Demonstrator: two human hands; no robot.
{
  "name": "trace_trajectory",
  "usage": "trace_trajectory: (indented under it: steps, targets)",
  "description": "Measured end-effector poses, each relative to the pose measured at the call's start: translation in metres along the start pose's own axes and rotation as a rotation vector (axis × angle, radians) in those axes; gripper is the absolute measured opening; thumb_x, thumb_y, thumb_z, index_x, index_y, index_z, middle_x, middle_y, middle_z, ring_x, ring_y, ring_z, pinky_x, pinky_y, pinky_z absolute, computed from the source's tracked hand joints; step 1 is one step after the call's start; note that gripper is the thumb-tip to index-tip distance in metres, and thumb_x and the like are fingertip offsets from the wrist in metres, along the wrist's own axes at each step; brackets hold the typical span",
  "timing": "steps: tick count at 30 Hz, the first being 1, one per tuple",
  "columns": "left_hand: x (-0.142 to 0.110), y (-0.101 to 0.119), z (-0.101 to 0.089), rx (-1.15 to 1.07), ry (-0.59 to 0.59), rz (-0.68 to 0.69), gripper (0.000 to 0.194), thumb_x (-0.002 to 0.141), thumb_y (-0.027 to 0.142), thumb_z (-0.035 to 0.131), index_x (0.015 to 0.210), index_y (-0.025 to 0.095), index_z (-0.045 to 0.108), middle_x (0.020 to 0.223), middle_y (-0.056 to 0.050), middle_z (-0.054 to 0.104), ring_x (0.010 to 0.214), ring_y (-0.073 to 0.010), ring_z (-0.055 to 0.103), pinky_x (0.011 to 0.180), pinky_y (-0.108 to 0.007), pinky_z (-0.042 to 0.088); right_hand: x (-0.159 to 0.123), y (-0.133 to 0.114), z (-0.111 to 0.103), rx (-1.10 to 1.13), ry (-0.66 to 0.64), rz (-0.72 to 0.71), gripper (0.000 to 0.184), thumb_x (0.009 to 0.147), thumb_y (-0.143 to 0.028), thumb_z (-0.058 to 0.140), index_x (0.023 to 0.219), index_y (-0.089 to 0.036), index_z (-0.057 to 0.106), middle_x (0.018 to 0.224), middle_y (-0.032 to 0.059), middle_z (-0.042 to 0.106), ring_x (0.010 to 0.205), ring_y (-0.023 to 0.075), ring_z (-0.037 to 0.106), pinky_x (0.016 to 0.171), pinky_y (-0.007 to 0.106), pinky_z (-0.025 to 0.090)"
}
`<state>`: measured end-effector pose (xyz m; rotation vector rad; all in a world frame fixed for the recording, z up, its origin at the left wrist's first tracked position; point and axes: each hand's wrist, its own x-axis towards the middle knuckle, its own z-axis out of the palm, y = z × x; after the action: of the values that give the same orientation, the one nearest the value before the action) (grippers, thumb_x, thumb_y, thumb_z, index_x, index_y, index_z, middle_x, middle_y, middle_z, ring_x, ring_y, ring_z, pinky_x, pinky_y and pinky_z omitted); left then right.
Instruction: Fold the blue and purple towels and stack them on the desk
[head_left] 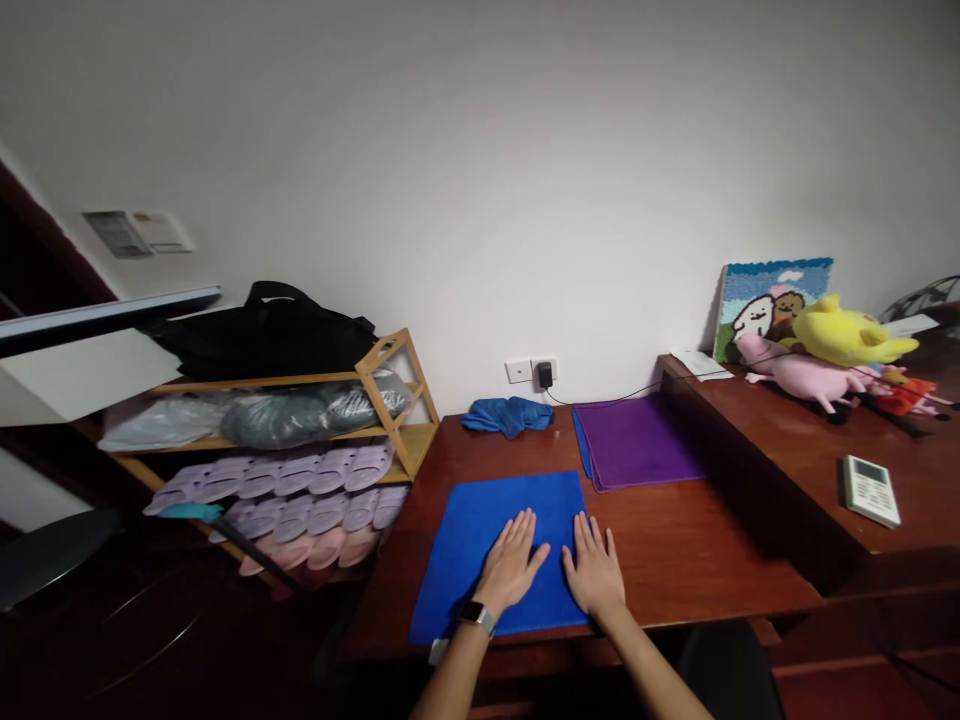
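Observation:
A blue cloth (pixel 465 545) lies spread out near the front edge of the wooden table, with a small white tag at its lower left corner. My left hand (pixel 511 567) rests palm down on the middle of it, fingers stretched out; a watch (pixel 478 616) is on that wrist. At the cloth's right edge my right hand (pixel 595 570) lies flat too, fingers slightly spread. Behind, to the right, purple cloths (pixel 645 440) lie flat with a blue edge showing beneath. A crumpled blue cloth (pixel 508 415) sits by the wall.
A plugged-in adapter (pixel 545 375) trails a black cord rightward. On the raised desk at right are plush toys (pixel 847 335), a picture (pixel 772 300) and a white device with a display and buttons (pixel 870 490). Left of the table stands a wooden rack (pixel 412 450) with slippers and a black bag.

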<state>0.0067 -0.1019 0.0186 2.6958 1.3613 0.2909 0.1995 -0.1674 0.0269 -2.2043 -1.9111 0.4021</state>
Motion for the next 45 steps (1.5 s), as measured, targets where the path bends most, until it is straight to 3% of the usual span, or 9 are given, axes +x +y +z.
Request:
trace_trajectory:
  steps: [6, 10, 17, 24, 32, 39, 45]
  targets:
    - [-0.026, -0.071, -0.014, 0.05, 0.031, -0.187, 0.075, 0.103, 0.062, 0.023, 0.161, 0.015, 0.023, 0.167, -0.01, 0.027, 0.155, -0.0245, 0.023, 0.127, -0.047, 0.022, 0.002, 0.001, 0.003, 0.018, 0.012, 0.006, 0.069, 0.103, -0.049, 0.018, 0.163, -0.016, 0.011, 0.169, -0.0004, 0.008, 0.157, 0.0215, 0.001, 0.127, 0.045, -0.003]
    - [-0.034, -0.096, -0.016, 0.072, 0.052, -0.271, 0.078, 0.102, 0.064, 0.022, 0.161, 0.012, 0.025, 0.167, -0.012, 0.025, 0.155, -0.0241, 0.022, 0.127, -0.046, 0.02, 0.003, 0.001, 0.004, 0.008, 0.003, 0.007, 0.07, 0.103, -0.05, 0.016, 0.163, -0.015, 0.011, 0.169, -0.0006, 0.006, 0.157, 0.0209, 0.0, 0.127, 0.044, -0.004]
    - [-0.034, -0.098, -0.011, 0.075, 0.076, -0.275, 0.08, 0.102, 0.065, 0.023, 0.161, 0.011, 0.024, 0.167, -0.013, 0.025, 0.155, -0.0246, 0.022, 0.127, -0.046, 0.02, 0.007, -0.001, -0.001, 0.001, -0.041, 0.03, 0.069, 0.103, -0.05, 0.015, 0.163, -0.015, 0.013, 0.169, -0.0014, 0.008, 0.157, 0.0211, 0.004, 0.127, 0.047, 0.0]
    - [-0.035, -0.099, -0.014, 0.064, 0.052, -0.283, 0.082, 0.101, 0.066, 0.022, 0.161, 0.01, 0.024, 0.167, -0.013, 0.024, 0.155, -0.0241, 0.022, 0.128, -0.046, 0.019, 0.045, -0.003, -0.017, 0.015, -0.008, 0.009, 0.067, 0.104, -0.048, 0.012, 0.163, -0.016, 0.013, 0.169, -0.0018, 0.009, 0.157, 0.0195, 0.006, 0.127, 0.043, 0.006]
    - [-0.035, -0.105, -0.004, 0.101, 0.097, -0.266, 0.076, 0.102, 0.062, 0.024, 0.162, 0.015, 0.023, 0.167, -0.011, 0.027, 0.155, -0.0249, 0.023, 0.127, -0.047, 0.023, 0.062, 0.006, -0.001, 0.011, -0.01, -0.017, 0.067, 0.104, -0.046, 0.01, 0.163, -0.014, 0.011, 0.17, -0.0005, 0.009, 0.157, 0.0183, 0.004, 0.127, 0.04, 0.001]
    - [-0.034, -0.101, -0.009, 0.092, 0.065, -0.282, 0.079, 0.102, 0.063, 0.024, 0.161, 0.011, 0.023, 0.167, -0.013, 0.025, 0.155, -0.0249, 0.022, 0.127, -0.047, 0.022, 0.063, 0.005, -0.001, 0.003, -0.005, -0.009, 0.067, 0.103, -0.044, 0.012, 0.163, -0.013, 0.011, 0.17, -0.0003, 0.007, 0.157, 0.0187, 0.003, 0.127, 0.04, -0.001]
    - [-0.036, -0.107, -0.012, 0.116, 0.214, -0.244, 0.076, 0.104, 0.056, 0.026, 0.164, 0.016, 0.003, 0.169, -0.013, 0.021, 0.154, -0.0266, 0.024, 0.124, -0.05, 0.03, 0.063, 0.004, 0.0, 0.033, 0.008, -0.017, 0.067, 0.103, -0.043, 0.012, 0.163, -0.013, 0.013, 0.17, 0.0003, 0.008, 0.157, 0.0189, 0.004, 0.127, 0.04, 0.0]
